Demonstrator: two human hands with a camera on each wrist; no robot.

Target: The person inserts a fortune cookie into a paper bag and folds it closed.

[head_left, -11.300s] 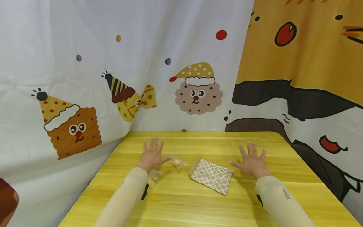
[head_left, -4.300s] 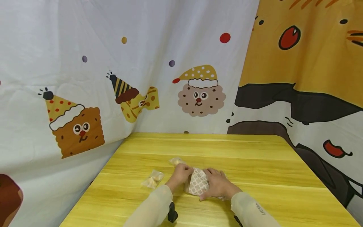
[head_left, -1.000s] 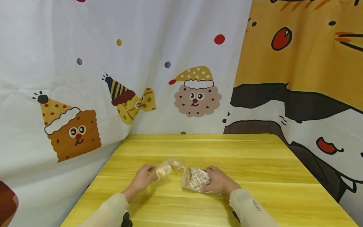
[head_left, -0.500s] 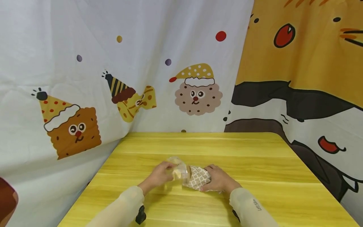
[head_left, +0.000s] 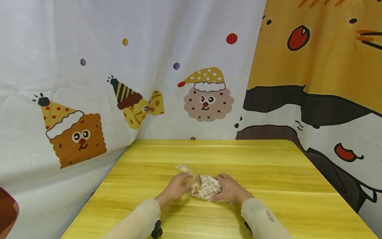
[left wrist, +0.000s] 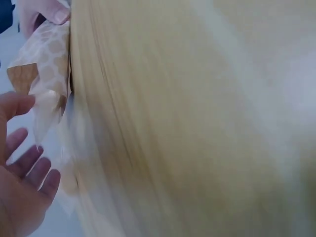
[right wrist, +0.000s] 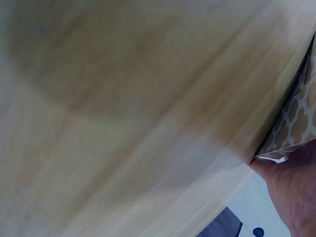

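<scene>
A small paper bag (head_left: 209, 189) with a brown-and-white lattice print lies on the table, its mouth facing left. My right hand (head_left: 231, 190) grips it from the right end, thumb on the near side. At the mouth sits a clear packet (head_left: 195, 186) with pale yellowish contents, partly inside the bag. My left hand (head_left: 176, 187) is beside this packet; in the left wrist view the thumb and fingers stand apart near the packet's loose end (left wrist: 45, 111). A second clear packet (head_left: 183, 168) lies just behind the left hand, partly hidden by it.
The yellow wood-grain table (head_left: 238, 152) carries these items near its middle. A white curtain (head_left: 155, 49) with cartoon prints hangs behind and along the left. An orange, black and white printed part (head_left: 322, 76) covers the right.
Over the last second my left hand has carried the clear packet rightward to the bag's mouth, and its fingers have loosened from it. Earlier the bag lay flat; my right hand now holds it.
</scene>
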